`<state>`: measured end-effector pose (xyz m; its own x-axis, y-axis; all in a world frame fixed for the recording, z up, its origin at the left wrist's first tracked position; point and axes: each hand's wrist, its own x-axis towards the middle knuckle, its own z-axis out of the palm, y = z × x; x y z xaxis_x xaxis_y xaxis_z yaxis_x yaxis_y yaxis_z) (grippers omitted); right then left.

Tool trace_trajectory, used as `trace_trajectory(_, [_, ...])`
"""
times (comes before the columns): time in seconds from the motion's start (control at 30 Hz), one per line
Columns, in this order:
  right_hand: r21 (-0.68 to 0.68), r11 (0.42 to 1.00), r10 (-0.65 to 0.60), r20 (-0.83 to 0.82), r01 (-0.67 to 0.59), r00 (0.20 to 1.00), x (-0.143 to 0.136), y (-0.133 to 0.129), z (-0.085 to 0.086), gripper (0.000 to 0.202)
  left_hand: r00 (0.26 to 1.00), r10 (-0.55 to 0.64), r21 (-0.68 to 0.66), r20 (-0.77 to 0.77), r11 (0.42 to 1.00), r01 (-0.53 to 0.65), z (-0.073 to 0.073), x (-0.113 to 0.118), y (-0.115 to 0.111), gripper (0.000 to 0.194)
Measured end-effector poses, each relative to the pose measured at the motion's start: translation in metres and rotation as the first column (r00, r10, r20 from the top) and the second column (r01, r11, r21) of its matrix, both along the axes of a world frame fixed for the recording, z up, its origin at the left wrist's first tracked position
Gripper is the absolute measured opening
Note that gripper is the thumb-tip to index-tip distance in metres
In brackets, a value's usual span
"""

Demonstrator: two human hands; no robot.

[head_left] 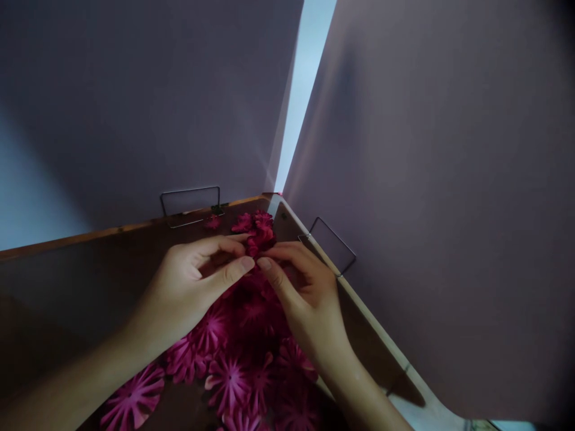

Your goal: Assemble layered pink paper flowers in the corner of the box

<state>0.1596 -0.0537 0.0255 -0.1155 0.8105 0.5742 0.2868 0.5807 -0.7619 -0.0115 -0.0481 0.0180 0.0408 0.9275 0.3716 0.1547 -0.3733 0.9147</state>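
Observation:
My left hand (202, 272) and my right hand (305, 293) meet near the middle of the head view, thumbs and fingers closed in a pinch. Between their fingertips is a crumpled magenta artificial flower (259, 239), partly covered by the fingers. Below and between my wrists lies a pile of flat magenta petal layers (229, 377), several with a small dark dot at the centre. One single petal layer (133, 398) lies beside my left forearm. More magenta flowers (242, 222) lie just beyond my fingers.
A dark tabletop (67, 287) with a pale edge (381, 329) runs to a corner ahead. Grey panels (157, 108) rise along both sides, with a bright gap (300, 90) between them. Thin wire frames (191, 190) stand at both edges. A small green piece (217, 210) lies at the left edge.

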Motion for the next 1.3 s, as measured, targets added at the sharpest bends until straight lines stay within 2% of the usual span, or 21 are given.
trace_trajectory(0.23, [-0.071, 0.996, 0.060, -0.039, -0.062, 0.997, 0.0016, 0.0018, -0.0012, 0.009, 1.000, 0.016, 0.029, -0.016, 0.999, -0.015, -0.0038, -0.0028, 0.0049, 0.018])
trace_trajectory(0.43, [-0.112, 0.992, 0.056, -0.040, -0.060, 0.998, 0.0011, 0.0021, -0.0021, 0.010, 1.000, 0.003, 0.066, -0.027, 0.998, -0.001, -0.0051, -0.0034, 0.0069, 0.015])
trace_trajectory(0.83, [-0.078, 0.995, 0.064, -0.010, -0.064, 0.998, 0.0037, 0.0056, -0.0041, 0.011, 1.000, 0.020, 0.046, -0.009, 0.999, -0.019, -0.0053, -0.0019, 0.0056, 0.020])
trace_trajectory(0.93, [-0.039, 0.999, 0.024, 0.064, -0.022, 0.998, 0.0042, 0.0041, -0.0049, 0.016, 0.999, 0.030, 0.049, -0.013, 0.998, -0.030, -0.0063, -0.0014, 0.0060, 0.020])
trace_trajectory(1.13, [0.157, 0.982, -0.139, 0.257, 0.101, 0.956, 0.0020, 0.0008, -0.0047, 0.020, 1.000, -0.018, 0.038, 0.023, 0.999, 0.018, -0.0044, 0.0026, 0.0034, 0.014])
trace_trajectory(1.3, [0.183, 0.978, -0.156, 0.319, 0.100, 0.935, -0.0001, 0.0011, -0.0049, 0.021, 0.997, -0.050, 0.019, 0.054, 0.999, 0.049, -0.0015, 0.0056, 0.0037, 0.012])
